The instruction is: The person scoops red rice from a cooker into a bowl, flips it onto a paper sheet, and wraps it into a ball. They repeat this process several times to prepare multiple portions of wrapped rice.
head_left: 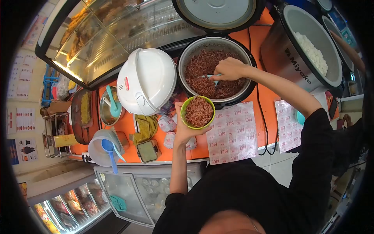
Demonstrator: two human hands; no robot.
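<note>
My left hand (186,126) is wrapped round a small green bowl (212,117) heaped with reddish-brown rice (198,111). It holds the bowl just in front of an open rice cooker (186,54). Inside that cooker, my right hand (230,69) grips a light-blue rice paddle (212,75), whose end is in the brown rice (206,60). Printed wrapping paper (232,134) lies on the orange counter below the cooker. Several wrapped packets (170,139) sit beside my left wrist.
A white-lidded cooker (150,80) stands left of the open one, and a Miyako cooker of white rice (311,52) is at the right. A glass food cabinet (105,39) is behind. A black cord (261,113) crosses the counter (269,97). A pitcher (97,146) stands at the front left.
</note>
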